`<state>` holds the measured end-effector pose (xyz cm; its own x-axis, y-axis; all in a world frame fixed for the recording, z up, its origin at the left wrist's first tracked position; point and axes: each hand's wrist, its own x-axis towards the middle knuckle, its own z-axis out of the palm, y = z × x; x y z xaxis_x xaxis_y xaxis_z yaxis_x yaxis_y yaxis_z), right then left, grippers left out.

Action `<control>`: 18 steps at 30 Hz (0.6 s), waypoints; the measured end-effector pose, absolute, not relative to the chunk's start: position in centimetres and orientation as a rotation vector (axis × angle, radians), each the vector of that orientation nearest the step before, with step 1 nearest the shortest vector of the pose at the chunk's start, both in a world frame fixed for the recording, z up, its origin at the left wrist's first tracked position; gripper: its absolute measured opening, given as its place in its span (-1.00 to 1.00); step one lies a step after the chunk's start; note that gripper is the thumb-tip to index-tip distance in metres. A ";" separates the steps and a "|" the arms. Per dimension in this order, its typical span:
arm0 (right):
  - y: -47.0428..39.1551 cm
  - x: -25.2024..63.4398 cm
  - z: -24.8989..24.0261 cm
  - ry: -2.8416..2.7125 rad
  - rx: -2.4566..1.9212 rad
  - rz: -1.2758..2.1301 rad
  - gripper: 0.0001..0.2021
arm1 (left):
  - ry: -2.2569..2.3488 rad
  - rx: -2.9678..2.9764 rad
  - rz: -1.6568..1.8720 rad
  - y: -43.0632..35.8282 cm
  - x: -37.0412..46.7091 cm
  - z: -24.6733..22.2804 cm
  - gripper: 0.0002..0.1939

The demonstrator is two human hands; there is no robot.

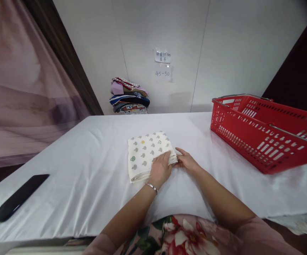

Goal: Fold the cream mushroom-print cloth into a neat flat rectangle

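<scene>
A folded white cloth (145,152) with grey, green and yellow tree-like prints lies in several layers on the white-covered table (89,191). Across its near right part rests my left hand (160,169), palm down, fingers stretched over the top layer; a silver bracelet is on that wrist. At the cloth's right edge is my right hand (187,162), its lower fingertips closed on the layered edge and partly hidden there. One finger of it points out above that edge, apart from the cloth.
A red plastic basket (238,132) with metal handles stands on the right. At the back by the wall is a stack of folded fabrics (129,97). A flat black object (17,198) lies at the left edge. Paper notes (163,65) are stuck on the wall; a pink curtain (23,78) hangs left.
</scene>
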<state>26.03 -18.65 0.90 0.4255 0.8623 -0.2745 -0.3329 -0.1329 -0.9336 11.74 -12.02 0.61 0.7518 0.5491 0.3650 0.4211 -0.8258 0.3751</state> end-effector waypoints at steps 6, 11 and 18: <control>-18.6 26.1 0.8 -0.564 -1.363 1.088 -0.38 | 0.766 2.728 0.743 -12.1 11.7 0.3 -0.40; -18.8 26.2 0.7 -0.597 -1.350 1.131 -0.33 | 0.766 2.724 0.758 -12.0 11.8 0.2 -0.40; -18.8 26.3 0.8 -0.632 -1.339 1.074 -0.33 | 0.765 2.737 0.770 -11.9 11.7 0.2 -0.41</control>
<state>26.29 -18.81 0.76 0.4175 0.8851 -0.2056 -0.2498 -0.1057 -0.9625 11.67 -11.94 0.16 0.7308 0.5298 0.4304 0.4271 -0.8468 0.3171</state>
